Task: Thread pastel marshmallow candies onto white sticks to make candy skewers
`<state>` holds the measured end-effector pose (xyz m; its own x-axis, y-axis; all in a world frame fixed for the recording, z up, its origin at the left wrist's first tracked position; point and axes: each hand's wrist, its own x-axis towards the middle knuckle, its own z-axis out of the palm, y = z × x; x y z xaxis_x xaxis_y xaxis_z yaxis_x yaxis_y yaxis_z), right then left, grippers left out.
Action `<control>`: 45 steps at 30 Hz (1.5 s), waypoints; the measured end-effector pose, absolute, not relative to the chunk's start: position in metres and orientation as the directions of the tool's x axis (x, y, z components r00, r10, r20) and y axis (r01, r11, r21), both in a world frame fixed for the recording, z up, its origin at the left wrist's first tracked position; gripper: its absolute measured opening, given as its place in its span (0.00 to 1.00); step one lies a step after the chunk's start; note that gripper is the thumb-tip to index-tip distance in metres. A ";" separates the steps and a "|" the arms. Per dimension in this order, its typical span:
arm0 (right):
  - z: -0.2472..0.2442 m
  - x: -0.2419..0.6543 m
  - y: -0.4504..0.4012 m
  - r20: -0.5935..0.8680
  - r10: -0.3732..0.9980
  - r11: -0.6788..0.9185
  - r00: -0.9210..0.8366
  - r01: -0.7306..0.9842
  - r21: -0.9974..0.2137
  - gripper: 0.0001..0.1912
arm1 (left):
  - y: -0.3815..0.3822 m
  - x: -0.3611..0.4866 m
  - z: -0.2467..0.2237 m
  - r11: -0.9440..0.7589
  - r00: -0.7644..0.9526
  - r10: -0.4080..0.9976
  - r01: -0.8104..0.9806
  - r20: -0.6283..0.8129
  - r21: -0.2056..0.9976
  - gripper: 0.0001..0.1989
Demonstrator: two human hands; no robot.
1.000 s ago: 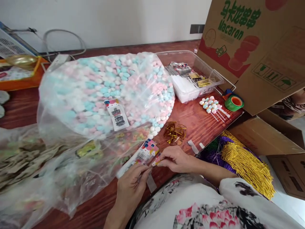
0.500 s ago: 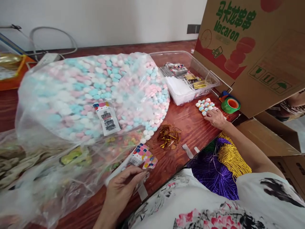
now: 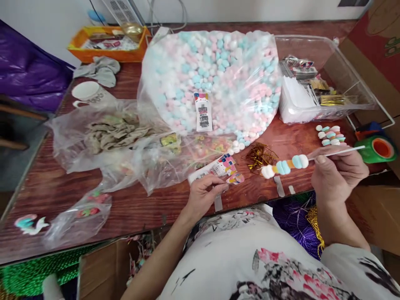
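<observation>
Held by its white stick in the closed grip of the right hand (image 3: 337, 175), the candy skewer (image 3: 283, 167) hovers above the surface (image 3: 134, 216), near the gold twist ties (image 3: 261, 156). The left hand (image 3: 204, 195) pinches a printed wrapper (image 3: 235, 178) beside the stacked wrappers (image 3: 212, 168).

A pale wall (image 3: 212, 10) rises behind the reddish-brown wooden table (image 3: 137, 212).

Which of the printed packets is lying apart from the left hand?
The single packet resting on the big clear bag of pastel candies; the other packets are bunched at the left hand.
</observation>
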<state>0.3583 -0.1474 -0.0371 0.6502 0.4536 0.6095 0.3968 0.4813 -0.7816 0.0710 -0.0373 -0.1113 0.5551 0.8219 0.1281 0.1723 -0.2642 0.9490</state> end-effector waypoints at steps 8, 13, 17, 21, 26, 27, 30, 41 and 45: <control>-0.021 0.313 -0.134 0.512 0.683 0.488 0.520 0.197 -0.850 0.06 | -0.048 0.070 -0.112 -0.406 0.570 0.756 0.022 0.322 0.914 0.02; -0.021 0.301 -0.134 0.514 0.714 0.445 0.476 0.259 -0.858 0.06 | -0.050 0.064 -0.116 -0.590 0.592 0.653 0.005 0.473 0.808 0.01; -0.018 0.297 -0.133 0.526 0.717 0.441 0.457 0.287 -0.851 0.06 | -0.047 0.060 -0.119 -0.712 0.609 0.569 0.026 0.553 0.702 0.03; -0.018 0.290 -0.134 0.515 0.766 0.405 0.384 0.333 -0.851 0.06 | -0.045 0.056 -0.120 -0.757 0.653 0.534 0.085 0.538 0.648 0.07; -0.030 0.280 -0.135 0.428 0.865 0.373 0.261 0.235 -0.897 0.06 | -0.048 0.055 -0.123 -0.636 0.632 0.615 0.045 0.471 0.770 0.07; -0.032 0.278 -0.135 0.417 0.871 0.368 0.260 0.215 -0.904 0.06 | -0.049 0.055 -0.123 -0.592 0.624 0.640 0.028 0.449 0.805 0.07; -0.038 0.276 -0.133 0.411 0.850 0.366 0.329 0.192 -0.911 0.05 | -0.052 0.054 -0.125 -0.446 0.613 0.704 -0.012 0.358 0.895 0.05; -0.055 0.263 -0.128 0.412 0.773 0.438 0.483 0.063 -0.897 0.05 | -0.058 0.063 -0.103 -0.015 0.807 0.590 0.031 -0.017 0.999 0.23; -0.056 0.266 -0.124 0.379 0.848 0.401 0.371 0.020 -0.916 0.06 | -0.057 0.065 -0.105 -0.010 0.889 0.447 0.120 -0.103 0.993 0.16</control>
